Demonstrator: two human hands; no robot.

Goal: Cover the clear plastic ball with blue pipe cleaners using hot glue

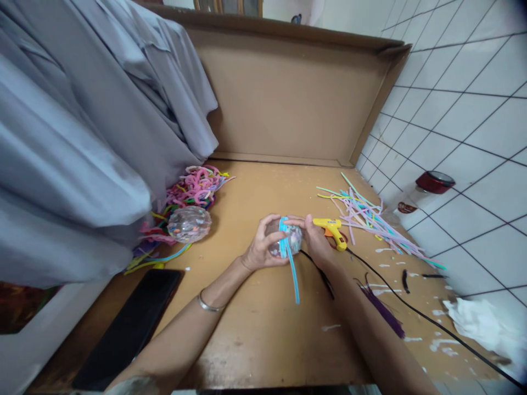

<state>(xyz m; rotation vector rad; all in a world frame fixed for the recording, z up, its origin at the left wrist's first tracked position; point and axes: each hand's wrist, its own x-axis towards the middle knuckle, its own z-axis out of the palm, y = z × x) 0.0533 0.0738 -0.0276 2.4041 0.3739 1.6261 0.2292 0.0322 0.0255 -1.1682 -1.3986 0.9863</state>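
A clear round plastic container (295, 241) lies between my two hands above the table's middle. Light-blue pipe cleaners (284, 249) are wrapped side by side around it, and a loose blue end (295, 280) hangs down toward me. My left hand (263, 244) is closed around the container's left side, its thumb on the front. From the right, my right hand (316, 241) grips the other side, fingers reaching over the top to the blue band. Just beyond that hand lies a yellow hot glue gun (329, 223).
At left, another clear round container (190, 224) sits by a heap of colourful pipe cleaners (200, 184). A black phone (132, 329) lies nearer. Pastel pipe cleaners (362, 214), a red-lidded jar (432, 184), purple strands (382, 310), white tissue (480, 323) and a black cord (411, 308) are at right.
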